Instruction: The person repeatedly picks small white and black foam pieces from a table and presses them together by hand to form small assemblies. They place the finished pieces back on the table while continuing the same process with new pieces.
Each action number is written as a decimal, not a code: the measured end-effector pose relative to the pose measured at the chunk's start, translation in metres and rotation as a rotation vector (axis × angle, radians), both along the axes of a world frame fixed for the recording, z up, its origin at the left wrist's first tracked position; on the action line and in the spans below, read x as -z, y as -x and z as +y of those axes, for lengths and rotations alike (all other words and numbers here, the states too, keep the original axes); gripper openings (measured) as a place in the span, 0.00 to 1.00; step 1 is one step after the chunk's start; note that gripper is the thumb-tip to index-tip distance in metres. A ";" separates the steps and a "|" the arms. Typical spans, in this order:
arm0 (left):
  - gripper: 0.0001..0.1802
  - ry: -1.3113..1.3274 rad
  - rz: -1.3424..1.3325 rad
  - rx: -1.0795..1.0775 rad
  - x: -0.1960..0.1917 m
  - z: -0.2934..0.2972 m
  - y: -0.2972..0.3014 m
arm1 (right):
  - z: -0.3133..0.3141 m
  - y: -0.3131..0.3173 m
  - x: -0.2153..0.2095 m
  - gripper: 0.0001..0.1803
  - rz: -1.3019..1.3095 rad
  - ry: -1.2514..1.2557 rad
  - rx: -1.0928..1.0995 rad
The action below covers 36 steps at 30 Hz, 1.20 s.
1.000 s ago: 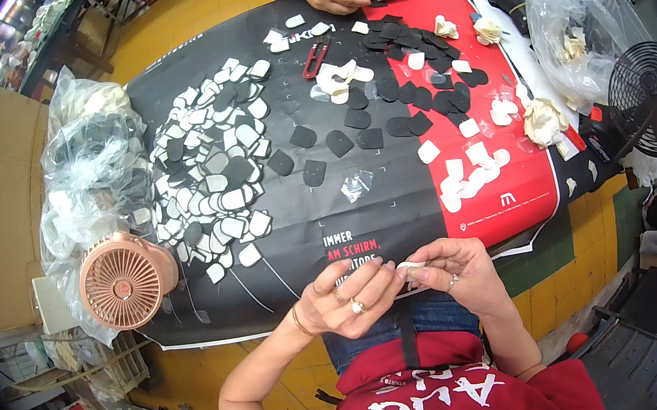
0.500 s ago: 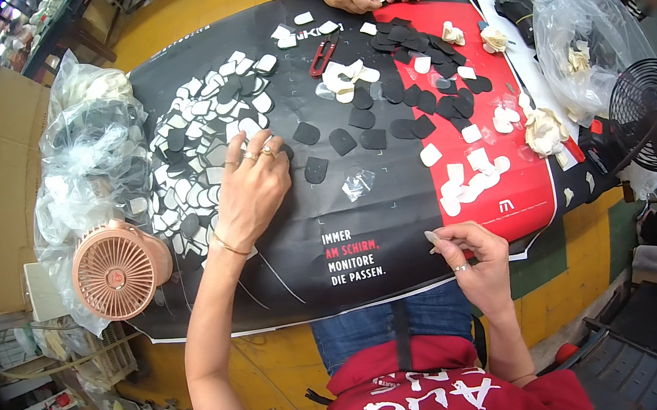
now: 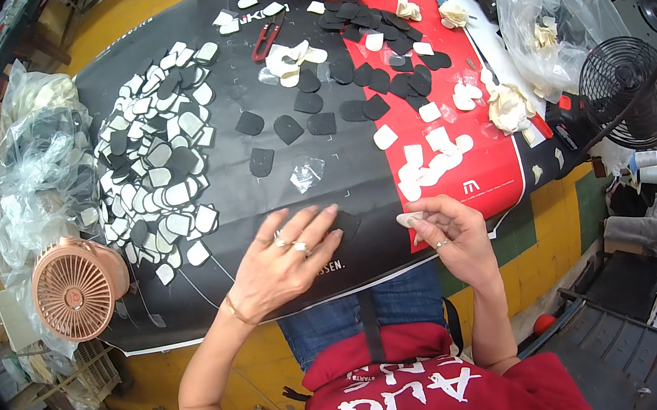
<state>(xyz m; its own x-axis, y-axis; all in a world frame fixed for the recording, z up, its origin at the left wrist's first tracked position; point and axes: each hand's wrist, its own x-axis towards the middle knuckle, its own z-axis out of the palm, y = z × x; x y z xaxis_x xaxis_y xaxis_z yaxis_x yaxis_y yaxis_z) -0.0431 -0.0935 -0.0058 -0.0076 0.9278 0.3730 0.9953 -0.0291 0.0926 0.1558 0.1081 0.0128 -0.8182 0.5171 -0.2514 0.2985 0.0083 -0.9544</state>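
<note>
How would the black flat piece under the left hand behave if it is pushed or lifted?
The black flat piece looks thin, so probably light and somewhat floppy. Lying flat on the smooth mat, it would likely slide, not roll. The left hand rests its fingertips on it.

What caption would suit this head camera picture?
Left hand presses a black piece on the mat; right hand pinches a white piece.

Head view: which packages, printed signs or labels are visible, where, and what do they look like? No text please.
Printed banner: spread over the table as a mat, black with a red panel and white lettering.
Clear plastic bags: heaped at the left edge, holding pale and dark pieces.
Clear plastic bag: upper right, holding cream pieces.
Small clear pouch: mid-banner, crumpled.
</note>
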 end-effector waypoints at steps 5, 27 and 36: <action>0.20 -0.008 -0.098 -0.230 0.003 -0.022 -0.023 | -0.005 0.012 -0.002 0.13 -0.036 0.088 -0.048; 0.22 0.108 -0.280 -0.222 0.018 -0.006 -0.033 | -0.008 0.025 -0.012 0.12 0.218 -0.790 -0.387; 0.23 -0.186 -0.736 -0.287 0.001 -0.008 -0.036 | -0.004 0.028 -0.017 0.21 0.084 0.524 0.029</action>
<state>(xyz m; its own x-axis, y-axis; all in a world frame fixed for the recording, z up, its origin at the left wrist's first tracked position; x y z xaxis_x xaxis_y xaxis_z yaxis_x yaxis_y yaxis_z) -0.0069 -0.1016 -0.0066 -0.5398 0.7755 0.3274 0.6518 0.1390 0.7455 0.1276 0.1037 0.0298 -0.8339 0.3623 -0.4163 0.2142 -0.4828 -0.8491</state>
